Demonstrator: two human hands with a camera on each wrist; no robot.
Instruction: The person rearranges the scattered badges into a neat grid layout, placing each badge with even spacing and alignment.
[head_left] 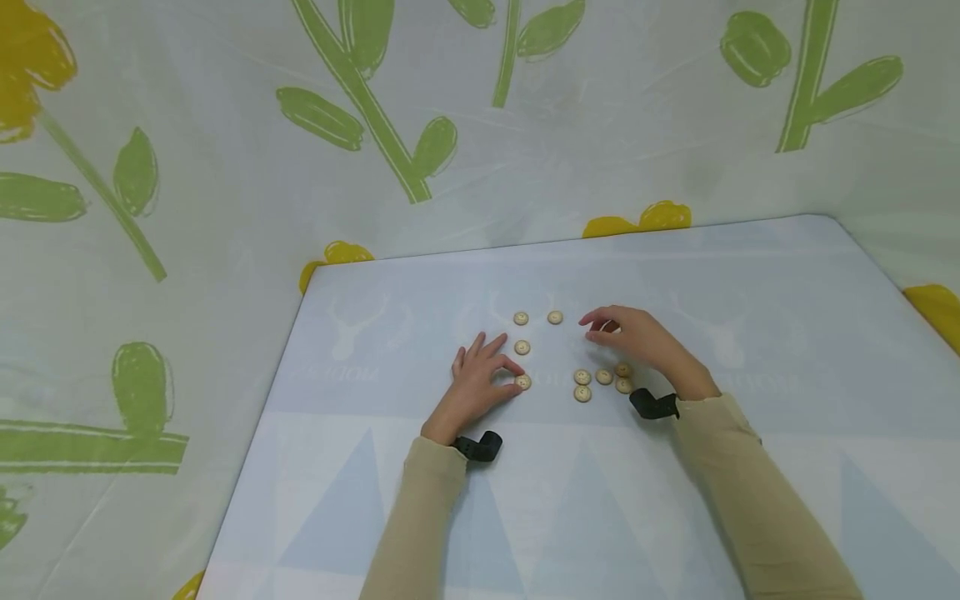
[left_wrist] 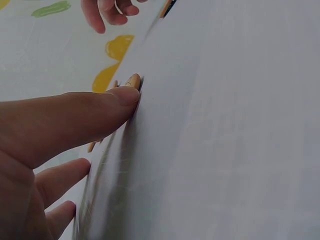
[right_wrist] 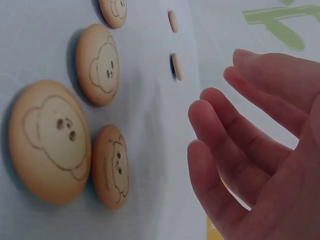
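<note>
Nine wooden buttons [head_left: 582,377] on the worktop [head_left: 337,367], and my left hand [head_left: 474,385] is pinching the nearest button [head_left: 523,382] of the left column of three. My right hand [head_left: 630,332] holds nothing, fingers loosely bent, near the far-row button [head_left: 555,317] beside that column. I'd call this the lining-up step. Next move, I reckon: square this one up, let go, maybe grab from the bunch of five [head_left: 603,377].

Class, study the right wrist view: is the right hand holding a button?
No: the right hand is empty, and the buttons in that view all lie apart from it.
</note>
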